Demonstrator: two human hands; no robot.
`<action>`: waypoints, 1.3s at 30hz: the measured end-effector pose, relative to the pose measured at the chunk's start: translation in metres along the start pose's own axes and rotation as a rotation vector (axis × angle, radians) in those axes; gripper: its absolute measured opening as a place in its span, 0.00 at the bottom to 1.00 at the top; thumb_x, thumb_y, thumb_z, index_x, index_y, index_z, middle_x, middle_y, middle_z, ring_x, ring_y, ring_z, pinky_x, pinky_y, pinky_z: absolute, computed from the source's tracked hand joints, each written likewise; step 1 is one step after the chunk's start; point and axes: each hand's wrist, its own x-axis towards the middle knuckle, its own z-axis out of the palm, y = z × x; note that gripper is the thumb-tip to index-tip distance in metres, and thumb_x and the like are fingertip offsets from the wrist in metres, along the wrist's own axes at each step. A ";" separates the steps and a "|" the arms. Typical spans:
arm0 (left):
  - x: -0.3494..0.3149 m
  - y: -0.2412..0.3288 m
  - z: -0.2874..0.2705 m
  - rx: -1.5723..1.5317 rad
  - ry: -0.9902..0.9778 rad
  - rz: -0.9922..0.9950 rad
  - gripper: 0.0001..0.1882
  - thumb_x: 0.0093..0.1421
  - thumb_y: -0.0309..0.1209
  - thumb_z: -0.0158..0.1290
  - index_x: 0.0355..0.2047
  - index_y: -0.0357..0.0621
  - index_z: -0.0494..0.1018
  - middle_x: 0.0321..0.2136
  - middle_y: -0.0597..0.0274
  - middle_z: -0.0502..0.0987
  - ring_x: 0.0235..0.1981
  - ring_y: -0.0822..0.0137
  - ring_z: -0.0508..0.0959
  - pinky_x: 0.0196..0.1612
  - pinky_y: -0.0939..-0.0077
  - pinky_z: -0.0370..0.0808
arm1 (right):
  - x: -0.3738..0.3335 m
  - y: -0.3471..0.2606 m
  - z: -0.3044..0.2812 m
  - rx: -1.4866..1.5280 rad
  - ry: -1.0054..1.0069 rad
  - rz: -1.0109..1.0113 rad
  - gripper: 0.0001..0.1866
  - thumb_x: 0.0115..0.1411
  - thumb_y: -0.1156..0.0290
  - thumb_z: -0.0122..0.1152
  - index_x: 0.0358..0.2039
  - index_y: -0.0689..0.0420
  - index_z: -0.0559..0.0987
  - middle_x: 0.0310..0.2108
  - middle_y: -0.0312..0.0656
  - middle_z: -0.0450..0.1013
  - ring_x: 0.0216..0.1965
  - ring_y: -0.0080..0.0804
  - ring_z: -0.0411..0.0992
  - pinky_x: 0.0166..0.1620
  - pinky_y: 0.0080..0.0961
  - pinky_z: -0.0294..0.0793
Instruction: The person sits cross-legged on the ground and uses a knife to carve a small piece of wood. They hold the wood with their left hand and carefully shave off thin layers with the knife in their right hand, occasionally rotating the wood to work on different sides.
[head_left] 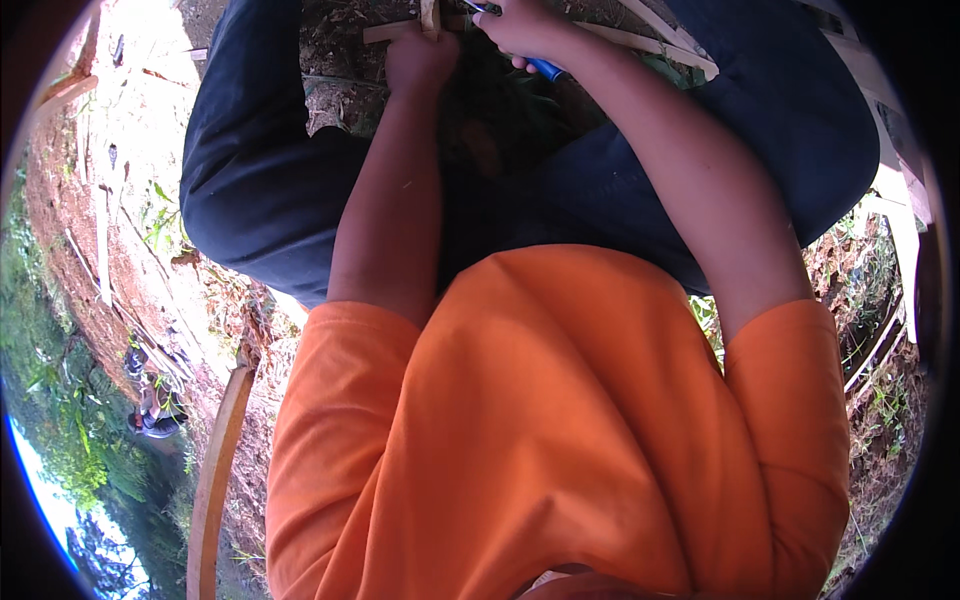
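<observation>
Orange shirt | left hand clenches pale wood strip | right hand clasps blue handle

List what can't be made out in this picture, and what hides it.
All in the head view:
- Blue-handled tool: the right hand covers its middle, so its kind is unclear.
- Wooden strip: the upper edge cuts off its far end.
- Left hand: its own back hides most fingers.
- Distant person: too small to tell what they hold.
</observation>
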 end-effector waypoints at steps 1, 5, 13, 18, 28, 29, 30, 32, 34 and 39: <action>-0.001 -0.002 0.000 0.000 -0.007 0.006 0.32 0.57 0.51 0.53 0.52 0.38 0.74 0.46 0.35 0.79 0.51 0.40 0.79 0.55 0.51 0.75 | -0.003 0.003 0.003 -0.006 -0.024 -0.026 0.21 0.69 0.63 0.48 0.61 0.48 0.73 0.24 0.44 0.78 0.15 0.31 0.73 0.19 0.33 0.75; -0.002 0.003 0.000 0.031 0.039 0.055 0.28 0.57 0.48 0.53 0.49 0.37 0.75 0.44 0.34 0.80 0.48 0.39 0.80 0.53 0.49 0.76 | -0.003 0.004 0.016 -0.064 0.009 -0.060 0.21 0.69 0.64 0.47 0.61 0.48 0.73 0.23 0.46 0.78 0.14 0.32 0.73 0.19 0.34 0.74; -0.002 0.001 0.003 0.084 0.059 0.060 0.26 0.59 0.45 0.52 0.49 0.36 0.74 0.45 0.35 0.80 0.50 0.40 0.80 0.54 0.49 0.76 | -0.012 -0.011 0.019 -0.097 -0.039 0.012 0.23 0.69 0.65 0.45 0.64 0.47 0.70 0.25 0.47 0.78 0.15 0.34 0.74 0.19 0.37 0.75; -0.005 0.008 0.000 0.067 0.023 0.101 0.26 0.58 0.44 0.51 0.49 0.36 0.75 0.44 0.35 0.80 0.50 0.40 0.79 0.54 0.49 0.75 | 0.001 -0.007 0.018 -0.061 -0.073 0.004 0.22 0.68 0.66 0.44 0.62 0.49 0.71 0.23 0.48 0.76 0.15 0.36 0.72 0.18 0.38 0.73; 0.000 0.002 -0.008 0.085 -0.083 0.088 0.32 0.60 0.49 0.51 0.54 0.34 0.70 0.48 0.34 0.78 0.53 0.39 0.78 0.56 0.49 0.74 | 0.010 -0.023 0.026 -0.048 0.006 0.084 0.22 0.67 0.66 0.45 0.61 0.45 0.72 0.22 0.46 0.75 0.15 0.34 0.72 0.19 0.38 0.74; -0.003 0.001 -0.003 0.108 -0.039 0.099 0.27 0.60 0.45 0.51 0.51 0.35 0.72 0.46 0.35 0.79 0.51 0.40 0.79 0.54 0.49 0.75 | 0.026 -0.022 0.027 -0.040 0.031 0.106 0.21 0.68 0.65 0.45 0.61 0.45 0.72 0.22 0.45 0.76 0.15 0.34 0.72 0.19 0.38 0.74; 0.001 0.004 -0.002 0.134 0.009 0.113 0.23 0.60 0.42 0.51 0.49 0.37 0.73 0.45 0.37 0.80 0.49 0.41 0.80 0.53 0.49 0.76 | 0.045 -0.024 0.027 -0.026 0.058 0.123 0.21 0.68 0.65 0.46 0.61 0.45 0.72 0.22 0.45 0.76 0.14 0.34 0.72 0.20 0.37 0.74; 0.007 0.010 0.003 0.135 -0.016 0.094 0.24 0.61 0.42 0.51 0.50 0.36 0.71 0.45 0.36 0.80 0.49 0.40 0.80 0.53 0.49 0.76 | 0.076 -0.007 0.033 0.071 0.134 0.129 0.22 0.68 0.63 0.46 0.61 0.44 0.72 0.23 0.45 0.77 0.15 0.34 0.72 0.20 0.37 0.74; -0.002 0.008 0.001 0.116 -0.038 0.056 0.26 0.61 0.44 0.51 0.52 0.36 0.69 0.44 0.35 0.80 0.48 0.40 0.80 0.52 0.48 0.76 | 0.079 0.005 0.032 0.062 0.124 0.108 0.21 0.69 0.61 0.46 0.61 0.44 0.73 0.25 0.44 0.78 0.15 0.33 0.73 0.20 0.36 0.74; 0.002 0.002 -0.003 0.023 -0.072 0.028 0.28 0.60 0.47 0.51 0.52 0.35 0.71 0.45 0.31 0.78 0.50 0.37 0.78 0.54 0.48 0.75 | 0.064 0.008 0.017 0.159 0.054 0.091 0.19 0.70 0.62 0.47 0.59 0.47 0.74 0.20 0.40 0.73 0.12 0.30 0.69 0.17 0.32 0.71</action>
